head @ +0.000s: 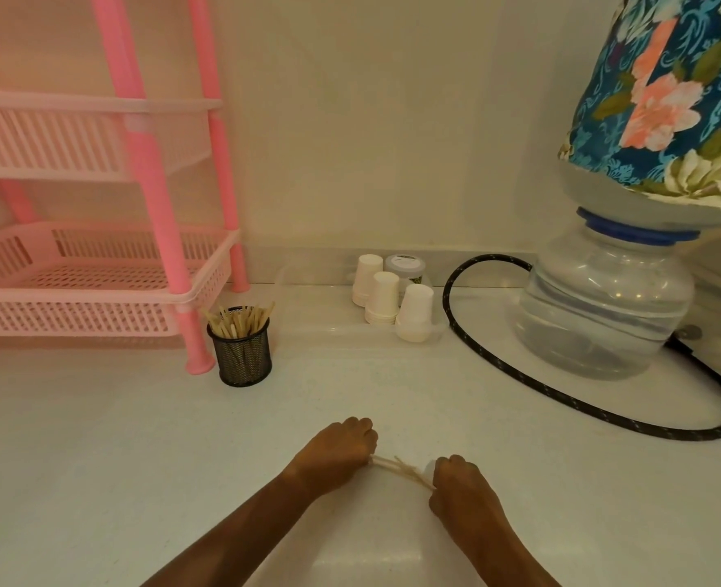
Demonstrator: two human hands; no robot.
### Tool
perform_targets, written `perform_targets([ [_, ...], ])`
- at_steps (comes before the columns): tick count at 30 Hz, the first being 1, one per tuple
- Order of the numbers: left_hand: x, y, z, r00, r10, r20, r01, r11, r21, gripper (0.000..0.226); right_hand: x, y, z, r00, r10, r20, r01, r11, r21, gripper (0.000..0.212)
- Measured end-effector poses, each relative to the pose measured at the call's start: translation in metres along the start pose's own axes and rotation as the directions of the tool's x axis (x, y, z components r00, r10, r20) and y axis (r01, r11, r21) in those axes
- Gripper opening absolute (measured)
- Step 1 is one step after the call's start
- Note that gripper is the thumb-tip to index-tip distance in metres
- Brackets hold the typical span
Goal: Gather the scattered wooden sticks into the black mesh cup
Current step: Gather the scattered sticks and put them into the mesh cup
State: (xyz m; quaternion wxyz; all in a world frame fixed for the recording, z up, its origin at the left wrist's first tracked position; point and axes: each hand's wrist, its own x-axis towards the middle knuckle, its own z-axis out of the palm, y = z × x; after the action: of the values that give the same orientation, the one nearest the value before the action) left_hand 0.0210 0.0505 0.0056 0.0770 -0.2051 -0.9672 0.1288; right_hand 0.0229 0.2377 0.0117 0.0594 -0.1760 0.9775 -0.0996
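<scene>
A small bundle of pale wooden sticks (399,471) lies low over the white counter near the front edge, gripped at both ends. My left hand (336,453) is closed on the bundle's left end and my right hand (462,487) on its right end. The black mesh cup (244,358) stands upright farther back and to the left, beside a pink rack leg. Several wooden sticks (240,322) stand in the cup, fanning out above its rim.
A pink plastic shelf rack (96,290) fills the back left. White paper cup stacks (386,300) sit in a clear tray at the back wall. A black braided hose (498,366) loops around a water jug (600,307) with a floral cover at right.
</scene>
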Motion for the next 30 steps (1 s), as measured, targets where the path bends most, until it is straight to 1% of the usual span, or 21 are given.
perform_targets([
  [1, 0.000, 0.001, 0.003, 0.999, -0.016, -0.037, 0.016, 1.000, -0.002, 0.027, 0.001, 0.001, 0.000, 1.000, 0.001, 0.019, -0.001, 1.000, 0.011, 0.041],
  [3, -0.002, 0.003, 0.005, 0.999, -0.013, -0.052, 0.009, 0.997, -0.072, 0.020, 0.004, 0.004, 0.000, 0.999, -0.013, 0.037, 0.012, 1.000, 0.018, 0.045],
  [4, -0.002, 0.003, 0.004, 0.997, -0.022, -0.074, 0.010, 0.988, -0.156, 0.010, 0.006, 0.006, 0.001, 0.999, -0.013, 0.039, 0.013, 1.000, 0.019, 0.043],
  [5, -0.001, 0.001, 0.005, 0.996, -0.085, -0.030, 0.074, 0.961, -0.268, 0.006, 0.008, 0.008, 0.000, 0.999, -0.002, 0.040, 0.000, 0.999, 0.039, 0.040],
  [6, 0.001, 0.000, 0.004, 0.990, -0.137, 0.035, 0.140, 0.911, -0.388, 0.013, 0.010, 0.009, -0.002, 0.999, 0.013, 0.048, -0.017, 0.997, 0.078, 0.035],
  [8, 0.003, -0.004, 0.003, 0.956, -0.238, 0.173, 0.294, 0.740, -0.605, 0.013, 0.015, 0.012, -0.007, 0.996, 0.038, 0.076, -0.053, 0.975, 0.214, 0.023],
  [10, 0.002, -0.007, -0.003, 0.912, -0.324, 0.253, 0.385, 0.458, -0.801, 0.018, 0.020, 0.015, -0.014, 0.996, 0.070, 0.061, -0.089, 0.908, 0.410, 0.020],
  [11, 0.003, -0.008, -0.005, 0.900, -0.350, 0.260, 0.378, 0.329, -0.865, 0.021, 0.022, 0.015, -0.017, 0.996, 0.084, 0.041, -0.094, 0.858, 0.505, 0.019],
  [13, 0.006, -0.005, -0.007, 0.880, -0.422, 0.217, 0.310, 0.166, -0.936, 0.022, 0.028, 0.012, -0.022, 0.994, 0.108, 0.014, -0.092, 0.762, 0.641, 0.015],
  [14, 0.008, -0.002, -0.007, 0.868, -0.456, 0.196, 0.270, 0.102, -0.957, 0.021, 0.032, 0.008, -0.024, 0.994, 0.113, 0.011, -0.088, 0.711, 0.698, 0.015],
  [16, 0.015, 0.004, -0.007, 0.843, -0.505, 0.186, 0.200, -0.028, -0.979, 0.020, 0.039, -0.002, -0.026, 0.992, 0.127, 0.013, -0.084, 0.569, 0.818, 0.013],
  [19, 0.025, 0.013, -0.006, 0.793, -0.535, 0.291, 0.138, -0.308, -0.941, 0.023, 0.049, -0.020, -0.026, 0.990, 0.140, 0.017, -0.066, 0.352, 0.934, 0.017],
  [21, 0.029, 0.017, -0.008, 0.763, -0.553, 0.334, 0.105, -0.404, -0.909, 0.025, 0.055, -0.031, -0.025, 0.989, 0.145, -0.006, -0.035, 0.281, 0.959, 0.019],
  [24, 0.033, 0.019, -0.013, 0.712, -0.596, 0.372, 0.043, -0.491, -0.870, 0.020, 0.065, -0.042, -0.019, 0.980, 0.194, -0.047, -0.004, 0.257, 0.966, 0.008],
  [27, 0.035, 0.017, -0.015, 0.666, -0.615, 0.422, 0.011, -0.558, -0.830, 0.018, 0.072, -0.050, -0.013, 0.972, 0.214, -0.099, 0.026, 0.319, 0.947, 0.004],
  [28, 0.034, 0.015, -0.014, 0.666, -0.605, 0.438, 0.005, -0.583, -0.813, 0.020, 0.073, -0.052, -0.011, 0.973, 0.203, -0.115, 0.037, 0.350, 0.936, 0.006],
  [30, 0.032, 0.011, -0.014, 0.693, -0.562, 0.450, -0.008, -0.631, -0.775, 0.023, 0.074, -0.055, -0.009, 0.975, 0.174, -0.139, 0.057, 0.411, 0.910, 0.015],
])
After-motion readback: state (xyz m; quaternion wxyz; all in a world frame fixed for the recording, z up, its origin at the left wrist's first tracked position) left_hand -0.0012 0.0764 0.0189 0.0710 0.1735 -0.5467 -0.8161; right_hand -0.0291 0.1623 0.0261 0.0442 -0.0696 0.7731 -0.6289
